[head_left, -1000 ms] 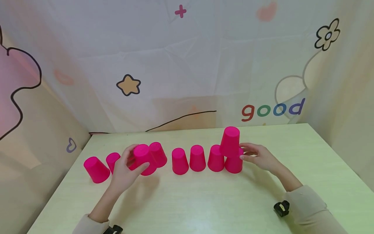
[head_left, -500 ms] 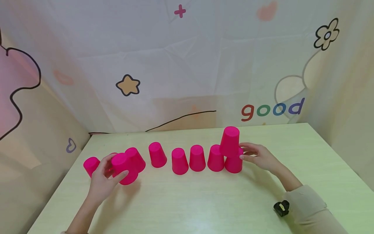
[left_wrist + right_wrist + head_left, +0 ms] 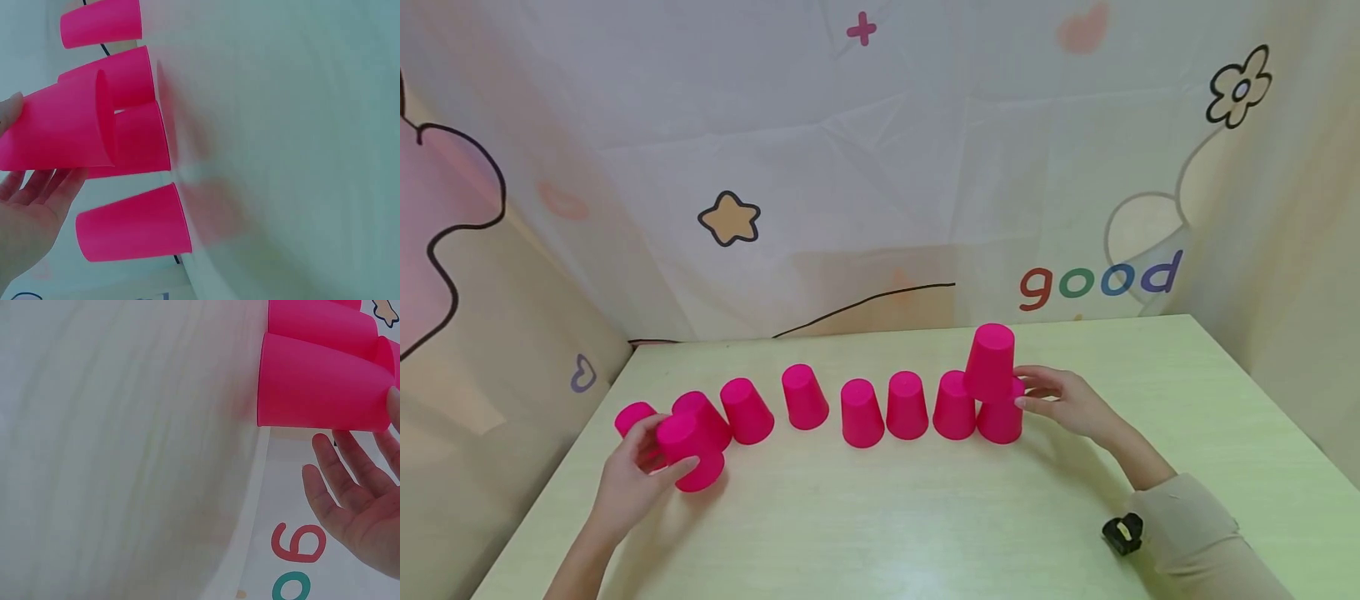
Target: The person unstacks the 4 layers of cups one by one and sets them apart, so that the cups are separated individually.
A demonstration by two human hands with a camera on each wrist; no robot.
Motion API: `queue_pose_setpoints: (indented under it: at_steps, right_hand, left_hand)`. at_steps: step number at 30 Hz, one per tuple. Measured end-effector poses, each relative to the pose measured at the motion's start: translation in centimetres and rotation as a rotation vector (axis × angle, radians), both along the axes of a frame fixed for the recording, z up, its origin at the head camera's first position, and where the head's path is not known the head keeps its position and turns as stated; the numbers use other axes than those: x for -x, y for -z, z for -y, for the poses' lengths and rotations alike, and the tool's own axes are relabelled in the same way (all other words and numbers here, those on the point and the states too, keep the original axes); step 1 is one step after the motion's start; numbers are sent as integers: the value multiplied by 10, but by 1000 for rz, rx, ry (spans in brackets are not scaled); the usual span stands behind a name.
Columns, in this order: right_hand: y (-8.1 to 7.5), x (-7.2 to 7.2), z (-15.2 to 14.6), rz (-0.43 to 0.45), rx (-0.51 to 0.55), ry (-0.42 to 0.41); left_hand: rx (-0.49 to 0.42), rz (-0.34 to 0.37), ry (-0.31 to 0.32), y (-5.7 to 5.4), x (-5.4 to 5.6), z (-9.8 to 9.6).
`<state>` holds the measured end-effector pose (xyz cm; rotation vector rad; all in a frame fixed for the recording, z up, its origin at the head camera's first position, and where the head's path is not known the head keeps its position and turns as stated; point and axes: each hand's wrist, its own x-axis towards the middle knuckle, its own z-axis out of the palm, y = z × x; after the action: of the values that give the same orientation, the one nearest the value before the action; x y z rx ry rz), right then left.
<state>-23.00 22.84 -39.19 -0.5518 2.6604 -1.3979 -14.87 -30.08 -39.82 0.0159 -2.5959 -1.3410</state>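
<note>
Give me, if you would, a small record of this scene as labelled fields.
Cups: ten, pink, mouth down
Row: eight standing on the table
Upper cup: atop the row's right end
Left hand: holds a cup above the table
Right hand: beside the end cup, contact unclear
Backdrop: printed cloth

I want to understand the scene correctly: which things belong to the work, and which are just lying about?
In the work:
left hand
pink cup it holds
right hand
upper pink cup
standing pink cups
supporting table

Probably outside:
printed backdrop
black device by the right sleeve
</note>
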Motion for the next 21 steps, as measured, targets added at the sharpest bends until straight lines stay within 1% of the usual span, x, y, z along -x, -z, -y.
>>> queue_pose_setpoints:
  at_steps: [5, 9, 11, 16, 20, 21]
  right_hand:
    - [-1, 0, 0, -2, 7, -1]
    - [0, -1, 0, 9, 10, -3]
    - [0, 0, 0, 11, 8, -3]
    - [1, 1, 0, 2, 0, -1]
    - [0, 1, 0, 1, 1, -1]
    - [0, 0, 0, 1, 3, -1]
  left_hand:
    - [19, 57, 25, 1, 1, 8]
    - [46, 119, 34, 4, 2, 16]
    - [56, 133, 36, 5, 2, 18]
    - [37, 109, 26, 2, 0, 21]
    - [35, 61, 22, -3, -1, 23]
    - [29, 37, 11, -5, -1, 22]
